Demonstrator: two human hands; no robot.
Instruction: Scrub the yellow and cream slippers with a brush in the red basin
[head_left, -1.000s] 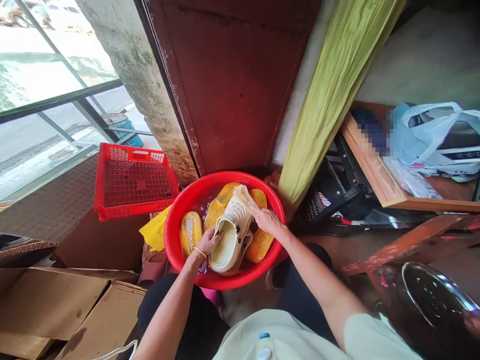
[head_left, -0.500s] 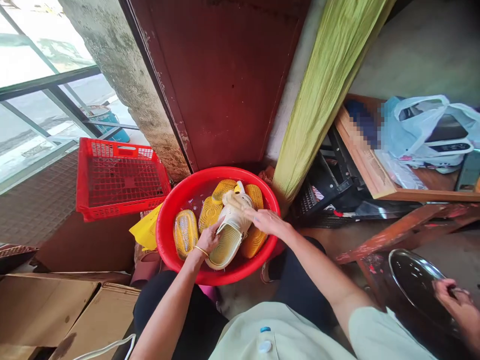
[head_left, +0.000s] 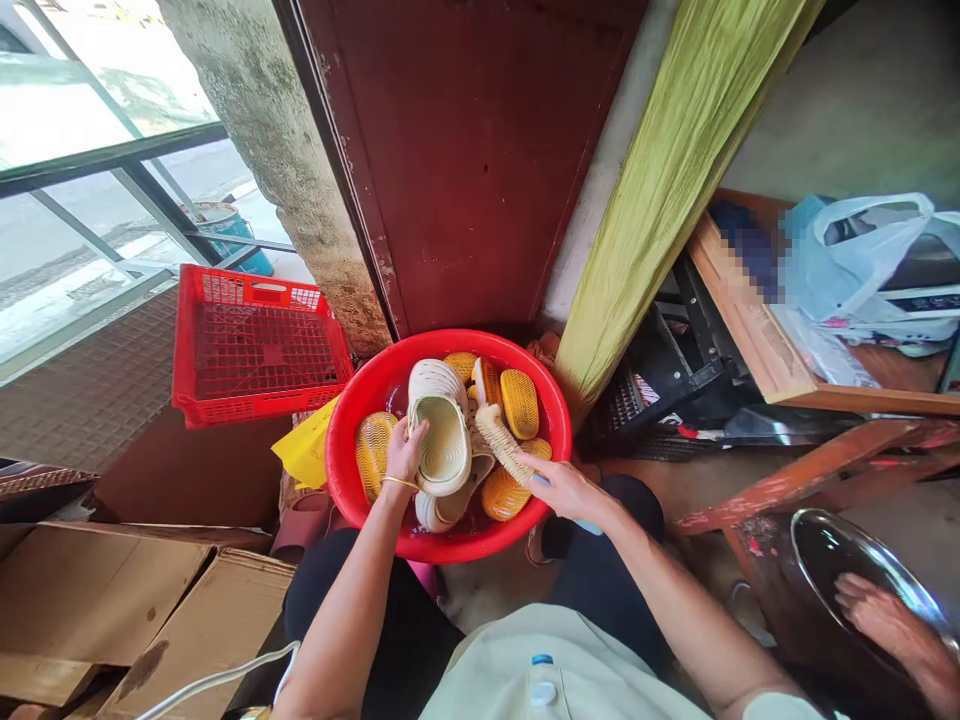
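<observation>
My left hand (head_left: 405, 450) is closed on the side of a cream clog (head_left: 439, 385), tilted with its open top and ridged footbed toward me. My right hand (head_left: 566, 490) grips a scrubbing brush (head_left: 499, 440) with pale bristles, just right of the clog. Both are over a red basin (head_left: 337, 490) holding dark-looking water. Beneath the held clog lies a second cream clog (head_left: 442, 512), partly covered. Several yellow-soled shoes lie around them, among them a yellow sole (head_left: 520, 403) at the right and another yellow sole (head_left: 373, 450) at the left.
A red plastic crate (head_left: 262, 340) stands left of the basin, above a yellow sheet (head_left: 304, 445). Cardboard boxes (head_left: 97, 590) fill the lower left. At right are a wooden table (head_left: 757, 330) with a plastic bag (head_left: 862, 260), and another person's hand (head_left: 889, 620) over a metal-rimmed round vessel (head_left: 814, 520).
The clog in my left hand now stands more upright, its toe away from me. My right hand and the brush have moved off it to the right. The view has shifted slightly.
</observation>
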